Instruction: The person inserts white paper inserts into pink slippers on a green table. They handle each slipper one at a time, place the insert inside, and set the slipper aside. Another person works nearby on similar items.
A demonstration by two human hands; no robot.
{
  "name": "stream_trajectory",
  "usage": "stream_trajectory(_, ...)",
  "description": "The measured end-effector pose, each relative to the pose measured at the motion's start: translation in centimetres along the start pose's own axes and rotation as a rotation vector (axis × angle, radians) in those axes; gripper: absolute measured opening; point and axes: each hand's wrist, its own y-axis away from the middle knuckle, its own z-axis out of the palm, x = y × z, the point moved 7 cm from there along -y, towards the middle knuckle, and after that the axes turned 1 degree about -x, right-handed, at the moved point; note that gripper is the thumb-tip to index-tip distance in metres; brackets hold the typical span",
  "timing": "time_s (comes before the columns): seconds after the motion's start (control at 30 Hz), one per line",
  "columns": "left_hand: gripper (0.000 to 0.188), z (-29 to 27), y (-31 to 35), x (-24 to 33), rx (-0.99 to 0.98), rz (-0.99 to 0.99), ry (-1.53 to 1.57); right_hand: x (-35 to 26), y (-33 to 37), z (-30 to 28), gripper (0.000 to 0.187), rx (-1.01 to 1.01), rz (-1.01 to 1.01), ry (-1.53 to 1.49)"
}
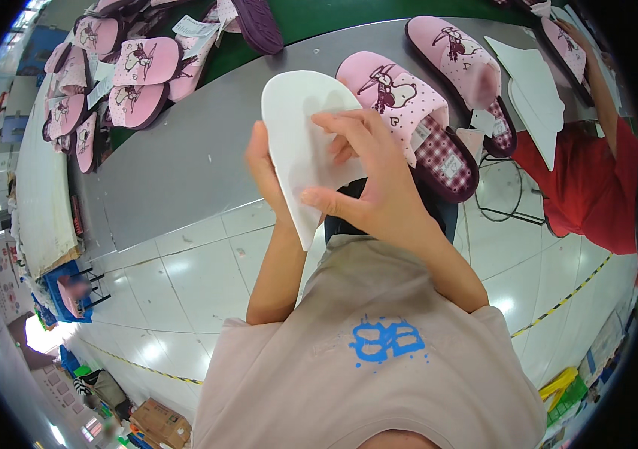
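My left hand (261,165) is closed around the left edge of a white slipper-shaped insert (296,142), its fingers mostly hidden behind it. The insert is held tilted above the near table edge, rounded end up and narrow end toward me. In front of its face is my right hand (379,176), thumb and fingers spread; whether the fingertips touch the surface I cannot tell. Just right of the insert lies a pink slipper (383,86) with a cartoon dog on its upper and a checked maroon insole. Another pink slipper (450,56) sits farther right.
A stack of white inserts (532,90) overhangs the grey table (184,150) at the right. Beyond it, a co-worker in a red shirt (596,187) has a hand at another slipper (562,49). Many tagged pink slippers (139,63) are piled on the green surface (319,19) at the left.
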Motion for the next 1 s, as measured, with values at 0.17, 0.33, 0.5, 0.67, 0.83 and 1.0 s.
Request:
stream_trajectory(0.17, 0.056, -1.8, 1.3, 1.9, 0.209, -0.025, -0.42, -0.6, 0.8, -0.6, 0.075, 0.059, -0.015, 0.191)
stream_trajectory(0.33, 0.042, -3.2, 1.9, 4.5, 0.092, 0.055, -0.744, -1.2, 1.5, -1.8, 0.076, 0.107, 0.05, 0.327)
stream_trajectory(0.5, 0.037, -0.7, 2.5, 3.0, -0.061, 0.127, -0.538, -1.5, 2.2, -1.8, 0.081, 0.096, 0.038, 0.248)
stream_trajectory(0.67, 0.037, 0.5, 2.1, 2.4, -0.16, 0.069, -0.602, -1.6, 2.4, -3.1, 0.075, 0.039, 0.185, -0.01)
stream_trajectory(0.83, 0.026, 0.9, 2.3, 1.2, -0.097, 0.008, -0.694, -0.3, 3.2, -4.8, 0.061, 0.011, 0.273, -0.308)
stream_trajectory(1.0, 0.02, -2.5, 2.3, 3.5, 0.072, 0.055, -1.035, 0.2, 5.3, -11.2, 0.022, 0.128, 0.453, 0.021)
